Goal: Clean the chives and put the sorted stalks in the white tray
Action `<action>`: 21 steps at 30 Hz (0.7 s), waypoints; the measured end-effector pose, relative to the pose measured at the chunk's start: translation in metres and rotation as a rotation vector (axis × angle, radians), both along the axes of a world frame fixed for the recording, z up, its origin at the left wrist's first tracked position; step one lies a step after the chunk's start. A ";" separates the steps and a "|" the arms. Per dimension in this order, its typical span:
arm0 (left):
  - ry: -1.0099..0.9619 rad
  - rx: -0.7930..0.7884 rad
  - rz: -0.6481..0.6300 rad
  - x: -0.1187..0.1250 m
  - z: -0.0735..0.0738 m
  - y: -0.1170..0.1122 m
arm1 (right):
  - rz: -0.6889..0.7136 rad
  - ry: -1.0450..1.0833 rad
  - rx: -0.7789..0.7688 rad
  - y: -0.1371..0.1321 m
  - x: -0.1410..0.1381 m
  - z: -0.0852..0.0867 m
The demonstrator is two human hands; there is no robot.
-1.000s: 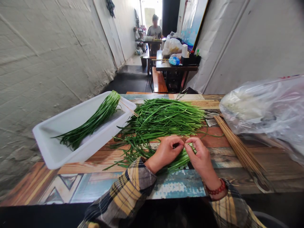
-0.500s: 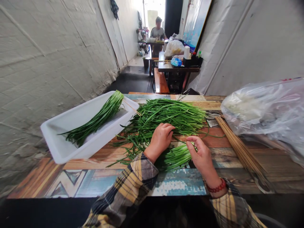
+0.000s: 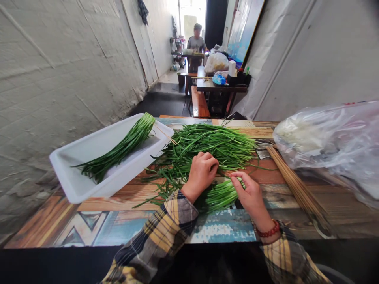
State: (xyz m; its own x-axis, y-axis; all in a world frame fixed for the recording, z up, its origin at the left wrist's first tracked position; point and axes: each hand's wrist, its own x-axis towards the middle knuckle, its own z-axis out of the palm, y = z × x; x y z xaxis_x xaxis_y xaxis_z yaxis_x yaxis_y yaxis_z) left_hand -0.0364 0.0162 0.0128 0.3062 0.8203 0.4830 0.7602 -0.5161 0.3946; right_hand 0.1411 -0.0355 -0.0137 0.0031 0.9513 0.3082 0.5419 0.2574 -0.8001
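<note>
A loose heap of garlic chives [image 3: 207,144] lies across the table, pale stem ends to the right. Nearer me is a smaller bunch of chives [image 3: 220,195], its pale ends by my right hand. My left hand [image 3: 201,173] is closed above the leaves between the two piles, fingers curled; a thin green strand shows at its fingertips. My right hand [image 3: 250,193] pinches with thumb and forefinger over the stem ends of the smaller bunch, at the strand's other end. The left fingertips are partly hidden.
To the left, a white plastic tray [image 3: 63,175] holds another chive bunch [image 3: 124,148]. Bamboo skewers [image 3: 296,185] lie at right beside a clear plastic bag [image 3: 328,136]. Beyond are a bench [image 3: 199,102], a second table [image 3: 204,83] and a seated person [image 3: 196,43].
Both hands have barely moved; the fingers of my left hand are curled slightly more. The view has shifted a little. The chive piles look unchanged.
</note>
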 end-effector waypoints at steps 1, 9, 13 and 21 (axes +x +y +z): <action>-0.076 -0.012 -0.016 0.001 0.000 0.000 | 0.004 -0.003 0.002 0.000 0.000 0.000; -0.293 -0.158 -0.163 0.010 0.004 -0.007 | 0.020 0.003 0.050 0.000 0.000 0.003; -0.323 -0.183 -0.162 0.012 0.001 -0.009 | 0.034 0.009 0.066 -0.001 0.000 0.005; -0.350 -0.163 -0.157 0.011 0.002 -0.010 | 0.022 0.019 0.058 -0.001 -0.001 0.004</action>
